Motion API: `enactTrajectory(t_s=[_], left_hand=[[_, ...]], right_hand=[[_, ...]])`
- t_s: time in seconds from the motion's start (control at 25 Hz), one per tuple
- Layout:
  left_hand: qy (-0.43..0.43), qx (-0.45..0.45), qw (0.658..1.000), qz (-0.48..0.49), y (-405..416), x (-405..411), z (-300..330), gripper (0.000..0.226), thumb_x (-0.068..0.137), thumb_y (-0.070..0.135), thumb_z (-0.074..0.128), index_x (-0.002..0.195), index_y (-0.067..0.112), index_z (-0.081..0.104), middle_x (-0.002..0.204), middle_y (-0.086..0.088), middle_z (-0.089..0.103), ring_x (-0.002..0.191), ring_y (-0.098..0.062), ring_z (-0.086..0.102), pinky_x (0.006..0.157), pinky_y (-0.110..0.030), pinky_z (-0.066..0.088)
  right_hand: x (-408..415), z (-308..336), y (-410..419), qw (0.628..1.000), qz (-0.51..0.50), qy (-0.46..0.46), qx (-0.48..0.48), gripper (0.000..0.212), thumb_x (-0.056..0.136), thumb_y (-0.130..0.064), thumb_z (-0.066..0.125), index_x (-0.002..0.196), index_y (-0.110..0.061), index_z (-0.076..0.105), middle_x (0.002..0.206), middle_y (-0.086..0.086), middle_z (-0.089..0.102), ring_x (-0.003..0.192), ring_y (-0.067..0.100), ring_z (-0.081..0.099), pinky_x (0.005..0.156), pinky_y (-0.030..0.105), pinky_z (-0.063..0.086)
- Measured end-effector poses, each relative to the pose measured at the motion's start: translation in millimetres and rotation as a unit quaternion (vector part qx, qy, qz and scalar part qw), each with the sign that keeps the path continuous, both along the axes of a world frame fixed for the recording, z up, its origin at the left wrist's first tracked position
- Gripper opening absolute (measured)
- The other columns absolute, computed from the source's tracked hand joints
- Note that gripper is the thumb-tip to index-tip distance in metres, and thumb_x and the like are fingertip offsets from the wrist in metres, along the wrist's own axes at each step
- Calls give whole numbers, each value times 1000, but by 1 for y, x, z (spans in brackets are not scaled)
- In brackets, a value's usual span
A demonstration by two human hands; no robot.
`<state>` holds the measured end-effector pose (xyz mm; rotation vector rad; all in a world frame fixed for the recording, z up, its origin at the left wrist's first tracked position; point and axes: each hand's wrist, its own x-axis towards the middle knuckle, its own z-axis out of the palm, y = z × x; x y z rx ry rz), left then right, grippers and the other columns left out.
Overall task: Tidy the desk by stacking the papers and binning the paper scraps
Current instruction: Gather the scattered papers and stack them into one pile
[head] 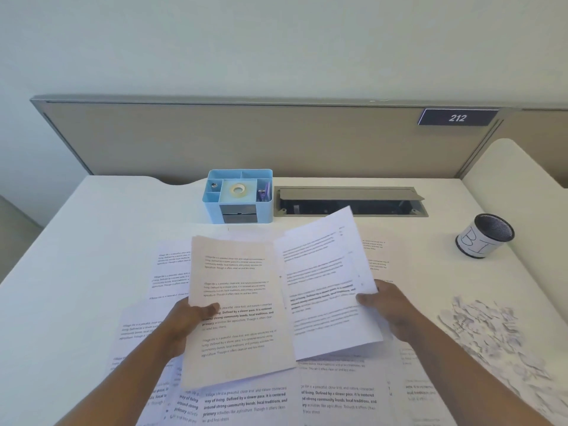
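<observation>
Left hand (187,321) pinching one sheet (236,309) and right hand (385,305) pinching another sheet (325,281) at my 12 o'clock, I would square their edges before laying them down; scraps (491,330) wait at 3 o'clock.

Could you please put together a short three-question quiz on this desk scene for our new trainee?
1. True or false: the heap of torn white paper scraps is already inside the black mesh cup labelled BIN.
2. Which hand holds the cream-tinted printed sheet?
A. left hand
B. right hand
C. neither
3. Fill in: the roll of clear tape sits in the ____ compartment of the light blue plastic desk organiser.

Key
1. False; the scraps lie on the white desk, nearer than the cup.
2. A; the right hand's grip is on the white printed sheet.
3. Middle.
</observation>
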<state>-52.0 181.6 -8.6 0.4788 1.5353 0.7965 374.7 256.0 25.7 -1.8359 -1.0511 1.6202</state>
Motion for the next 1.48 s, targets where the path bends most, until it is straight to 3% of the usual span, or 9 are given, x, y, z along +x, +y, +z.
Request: enactTrajectory(t_s=[0.28, 0.44, 0.72, 0.92, 1.08, 1.16, 1.24, 1.32, 1.48], left_hand=[[-37, -11, 999, -2, -21, 12, -1, 40, 90, 2, 75, 128, 9, 66, 113, -23, 76, 100, -49, 74, 88, -71, 55], [-63, 8, 998, -29, -34, 32, -3, 45, 89, 4, 76, 132, 6, 64, 120, -24, 74, 107, -48, 72, 93, -71, 53], [-149, -2, 988, 30, -55, 48, -10, 49, 101, 57, 53, 128, 21, 73, 128, -18, 72, 118, -44, 68, 97, -64, 54], [-95, 29, 995, -11, -59, 53, -12, 47, 90, 8, 77, 135, 9, 63, 126, -20, 72, 113, -43, 71, 100, -68, 52], [-92, 52, 994, -37, -54, 52, 1, 48, 89, 8, 78, 135, 8, 63, 128, -21, 71, 115, -44, 70, 100, -67, 52], [-118, 87, 986, -80, -49, 52, 15, 52, 89, 16, 82, 137, 8, 62, 131, -23, 69, 119, -46, 67, 99, -66, 53], [-143, 116, 975, -120, -42, 52, 31, 51, 90, 20, 82, 137, 11, 63, 135, -24, 66, 123, -47, 65, 98, -64, 55], [-165, 134, 966, -148, -35, 55, 48, 49, 92, 20, 80, 138, 14, 64, 139, -25, 63, 126, -48, 62, 98, -62, 55], [-202, 164, 947, -190, -22, 58, 73, 49, 94, 16, 77, 140, 9, 61, 143, -27, 59, 131, -49, 58, 102, -59, 53]], right_hand=[[35, 7, -36, 990, 20, 133, -36, 32, 97, 2, 62, 127, -8, 68, 121, 12, 75, 108, 35, 74, 90, 49, 59], [-5, -8, -61, 988, 70, 134, -41, 32, 98, -1, 63, 127, -13, 69, 122, 7, 76, 113, 32, 72, 103, 54, 53], [-78, -30, -92, 983, 138, 96, -68, 27, 103, -14, 61, 128, -22, 66, 114, -4, 78, 105, 22, 75, 94, 48, 59], [-101, -25, -88, 979, 157, 105, -79, 26, 100, -31, 66, 126, -28, 64, 110, -6, 79, 98, 19, 77, 84, 41, 63], [-100, -24, -81, 992, 123, -6, 18, 42, 89, -38, 79, 126, -28, 63, 105, -11, 74, 91, 9, 74, 84, 34, 62], [-92, -21, -73, 996, 74, -14, 50, 72, 80, -46, 85, 141, -29, 52, 127, -11, 57, 118, 11, 59, 94, 35, 52], [-84, -13, -64, 998, 54, 26, 34, 107, 67, -56, 91, 156, -34, 34, 144, -11, 40, 141, 15, 40, 110, 42, 41], [-76, -2, -57, 992, 51, 115, -2, 127, 56, -59, 95, 160, -33, 26, 150, -6, 43, 140, 19, 45, 113, 44, 42], [-69, 15, -60, 939, 114, 321, -43, 81, 82, -36, 87, 150, -18, 47, 141, 9, 64, 123, 32, 66, 99, 49, 56]])
